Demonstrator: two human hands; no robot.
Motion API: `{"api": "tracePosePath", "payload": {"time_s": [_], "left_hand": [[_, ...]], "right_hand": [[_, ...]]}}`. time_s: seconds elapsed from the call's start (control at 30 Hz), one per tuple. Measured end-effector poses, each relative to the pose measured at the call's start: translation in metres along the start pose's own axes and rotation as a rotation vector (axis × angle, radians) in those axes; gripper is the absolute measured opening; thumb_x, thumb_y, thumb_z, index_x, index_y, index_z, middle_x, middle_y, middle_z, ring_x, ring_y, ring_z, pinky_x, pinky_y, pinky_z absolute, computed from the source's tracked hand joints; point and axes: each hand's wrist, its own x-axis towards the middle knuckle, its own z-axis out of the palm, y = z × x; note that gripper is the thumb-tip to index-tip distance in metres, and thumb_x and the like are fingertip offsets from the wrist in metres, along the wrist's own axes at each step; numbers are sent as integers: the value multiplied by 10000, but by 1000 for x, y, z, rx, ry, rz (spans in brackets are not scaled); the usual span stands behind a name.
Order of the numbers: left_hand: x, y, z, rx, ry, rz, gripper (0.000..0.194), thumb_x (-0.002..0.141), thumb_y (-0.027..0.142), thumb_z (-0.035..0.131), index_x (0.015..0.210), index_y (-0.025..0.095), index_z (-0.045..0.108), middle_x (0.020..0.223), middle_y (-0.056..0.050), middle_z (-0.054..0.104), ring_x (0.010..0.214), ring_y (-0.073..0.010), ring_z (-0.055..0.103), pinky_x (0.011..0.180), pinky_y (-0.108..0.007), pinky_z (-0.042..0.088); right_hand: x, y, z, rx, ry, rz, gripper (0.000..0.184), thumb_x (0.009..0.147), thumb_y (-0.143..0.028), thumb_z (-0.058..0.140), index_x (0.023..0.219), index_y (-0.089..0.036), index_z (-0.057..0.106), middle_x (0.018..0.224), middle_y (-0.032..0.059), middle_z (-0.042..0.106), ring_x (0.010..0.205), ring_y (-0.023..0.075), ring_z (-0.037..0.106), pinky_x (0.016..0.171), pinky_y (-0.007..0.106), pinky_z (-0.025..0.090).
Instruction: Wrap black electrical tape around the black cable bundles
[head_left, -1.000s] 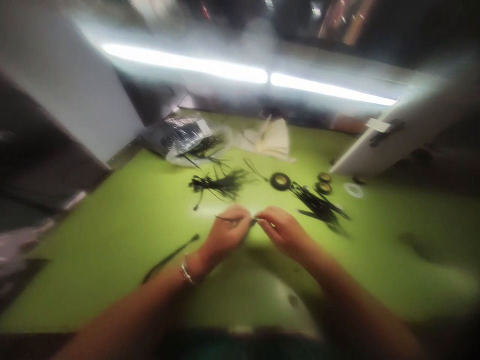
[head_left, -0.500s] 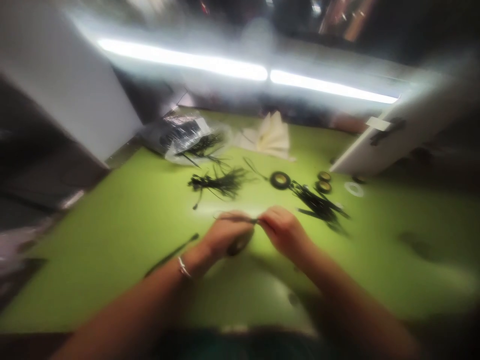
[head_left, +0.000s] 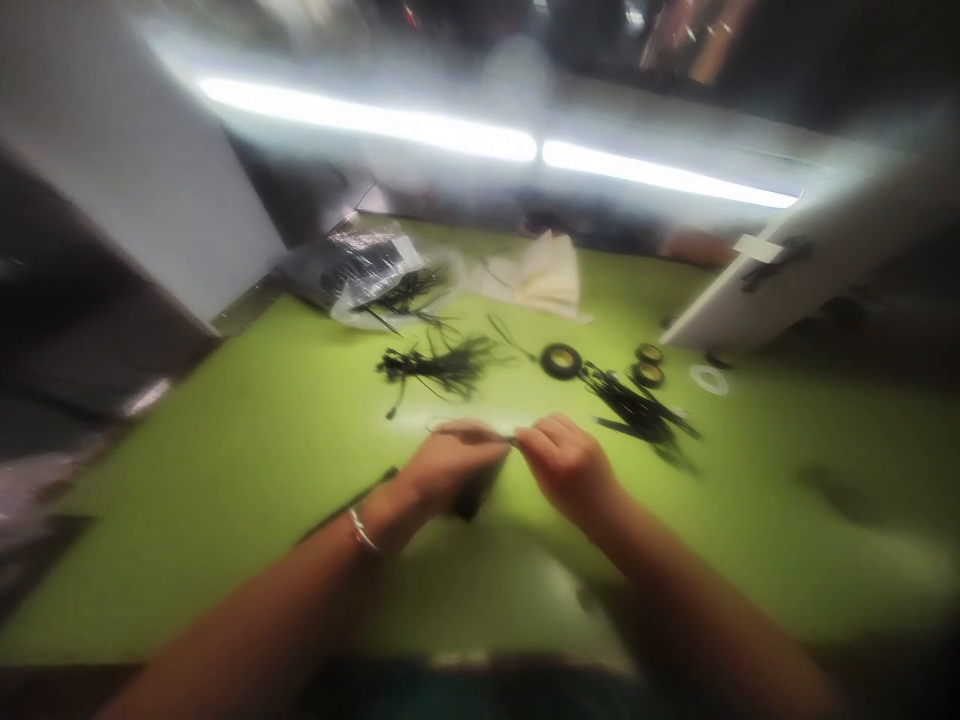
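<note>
- Thin dark cable (head_left: 513, 440), seen in the head view, runs between our two hands, held just above the near middle of the green surface (head_left: 225, 450).
- Our left hand (head_left: 459, 463) is closed narrowly around it, palm down, and a fine dark strand shows along the back of the fingers.
- Our right hand (head_left: 566, 458) has its fingers curled and pinches the cable near the left fingertips; the two hands are close together.
- Beneath our left palm we see a dark object (head_left: 472, 495), too blurred for us to name.
- We wear a silvery bracelet (head_left: 361, 530) on the left wrist, and a loose black cable (head_left: 352, 502) lies on the surface just beside that forearm.
- Beyond our hands lies a bundle of black cables (head_left: 442, 367), its strands fanned out to the right.
- To the right of that we have a large black tape roll (head_left: 560, 361) with a yellow centre, near a second black bundle (head_left: 637, 408).
- Two small rolls (head_left: 648, 365) sit next to each other behind that second bundle, with a white ring (head_left: 709, 379) to their right.
- Farther back on our left is a clear plastic bag (head_left: 367, 265) with dark strands at its opening; a pale crumpled sheet (head_left: 551, 275) lies to its right.
- Bright light tubes (head_left: 375, 122) stretch across the far side.
</note>
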Motion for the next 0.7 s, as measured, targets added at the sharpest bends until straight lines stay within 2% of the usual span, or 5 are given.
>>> {"api": "tracePosePath", "payload": {"time_s": [0.27,0.4,0.5,0.57,0.7], "left_hand": [[1,-2,3,-45,62,-1,162,672,290,737,682,138,683,692,-17,643,651,-139,539,633,-261,423],[-1,-1,5,-125,59,-12,112,648,239,734,682,145,685,688,-11,643,662,-139,541,655,-256,427],[-4,2,6,-243,-10,-42,97,651,214,704,711,140,689,672,-12,629,651,-143,541,641,-255,423],[-6,4,8,-281,-37,-55,131,665,245,706,726,132,685,658,-16,617,630,-140,533,615,-253,415],[-9,2,12,-223,61,-108,302,706,410,723,658,125,636,590,1,563,537,-96,463,535,-227,371]], "right_hand": [[0,0,1,97,72,-2,215,899,-67,450,1007,-140,622,763,59,597,721,173,475,663,280,434],[0,-1,2,102,96,-8,191,884,-70,481,974,-136,636,733,54,602,693,170,469,638,281,443],[0,-3,0,25,136,-23,170,864,-59,509,947,-120,644,699,53,606,669,170,465,617,281,439],[0,-4,-1,-20,151,-38,174,861,-53,511,956,-109,645,696,57,615,666,172,471,618,283,441],[0,-6,1,-50,144,-62,203,873,-57,487,988,-113,643,722,64,633,675,171,483,628,279,444]]}}
